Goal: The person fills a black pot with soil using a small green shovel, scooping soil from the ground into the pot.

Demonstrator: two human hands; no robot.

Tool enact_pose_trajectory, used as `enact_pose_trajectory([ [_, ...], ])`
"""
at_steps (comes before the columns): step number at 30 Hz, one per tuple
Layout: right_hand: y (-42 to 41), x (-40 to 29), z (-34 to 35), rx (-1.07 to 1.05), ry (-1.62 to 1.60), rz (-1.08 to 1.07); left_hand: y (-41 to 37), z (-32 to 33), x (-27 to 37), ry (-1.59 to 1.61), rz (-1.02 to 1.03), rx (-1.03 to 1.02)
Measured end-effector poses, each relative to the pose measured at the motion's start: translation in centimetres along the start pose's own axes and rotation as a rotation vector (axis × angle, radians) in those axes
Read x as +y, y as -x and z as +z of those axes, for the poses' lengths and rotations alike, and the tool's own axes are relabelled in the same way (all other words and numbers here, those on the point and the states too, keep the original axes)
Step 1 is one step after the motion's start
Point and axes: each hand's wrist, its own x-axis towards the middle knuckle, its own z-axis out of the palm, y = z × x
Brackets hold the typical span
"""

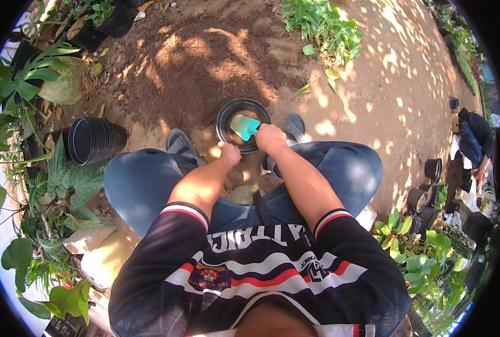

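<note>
Between my feet stands a round black plastic plant pot with brown soil inside. My left hand grips the near left part of its rim. A turquoise hand trowel is in my right hand, which is closed around its handle at the pot's near right side. The trowel's blade lies over the soil inside the pot, and its tip end looks dusted with soil. Most of the handle is hidden by my fingers.
Dark loose soil spreads beyond the pot. Cut leafy vines lie at the upper right. A stack of black pots rests on its side at left, near broad-leaved plants. Another person is bent over at far right.
</note>
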Motion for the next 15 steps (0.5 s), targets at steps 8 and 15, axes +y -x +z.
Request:
enact_pose_trajectory([
  [8,-2.1,1.0,-0.4,-0.051,-0.116,0.079,0.1,0.2,0.3,0.000,-0.009,0.053],
  [15,-1.9,0.7,-1.1,-0.026,-0.077,0.066,-0.2,0.4,0.4,-0.025,-0.003,0.061],
])
